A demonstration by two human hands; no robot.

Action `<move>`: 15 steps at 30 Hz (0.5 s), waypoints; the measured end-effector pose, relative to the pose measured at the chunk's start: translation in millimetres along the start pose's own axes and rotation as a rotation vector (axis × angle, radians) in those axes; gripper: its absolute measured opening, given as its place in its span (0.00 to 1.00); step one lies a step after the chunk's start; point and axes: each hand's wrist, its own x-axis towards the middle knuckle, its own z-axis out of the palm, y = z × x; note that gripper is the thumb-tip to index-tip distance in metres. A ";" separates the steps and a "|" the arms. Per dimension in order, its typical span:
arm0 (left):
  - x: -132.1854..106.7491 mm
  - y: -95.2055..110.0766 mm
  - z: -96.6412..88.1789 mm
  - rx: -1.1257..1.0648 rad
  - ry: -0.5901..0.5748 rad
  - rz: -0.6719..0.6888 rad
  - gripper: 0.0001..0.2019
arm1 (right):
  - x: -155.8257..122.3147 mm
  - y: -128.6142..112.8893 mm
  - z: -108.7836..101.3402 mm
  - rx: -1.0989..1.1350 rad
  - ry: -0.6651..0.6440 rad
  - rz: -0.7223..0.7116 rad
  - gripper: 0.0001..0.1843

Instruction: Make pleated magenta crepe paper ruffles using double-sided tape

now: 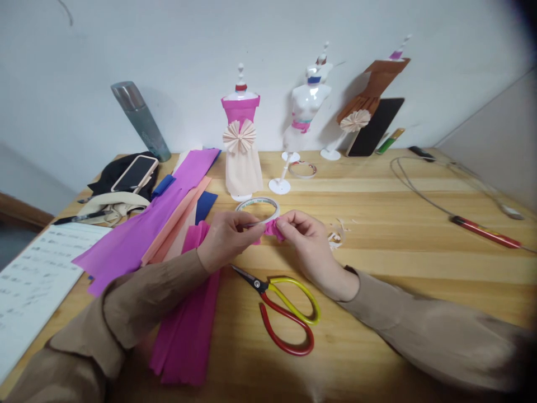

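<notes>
My left hand [229, 235] and my right hand [308, 246] meet near the middle of the table, both pinching a small gathered piece of pink crepe paper [274, 229]. Right behind the fingers is a roll of tape [272, 204]. Its near edge is partly covered by my left hand, and I cannot tell whether that hand touches it. Below the hands lie scissors [262, 286] with one yellow and one red handle, blades slightly apart. A long strip of magenta crepe paper [188, 336] runs under my left forearm.
Behind stand a mannequin in a pink and cream dress [241, 162], a white mannequin [309, 101] and a brown-dressed one [373, 84]. Purple paper [168, 207], a phone [135, 172] and a written sheet [37, 280] lie left. A red-handled corded tool [486, 232] lies right.
</notes>
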 end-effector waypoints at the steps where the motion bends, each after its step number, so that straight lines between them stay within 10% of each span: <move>1: -0.1 -0.3 0.3 0.001 -0.001 0.002 0.15 | -0.2 -0.4 0.3 -0.013 0.001 -0.003 0.14; 15: -3.2 -5.5 4.8 0.120 0.045 0.112 0.15 | -4.8 0.6 4.2 -0.003 0.004 0.032 0.15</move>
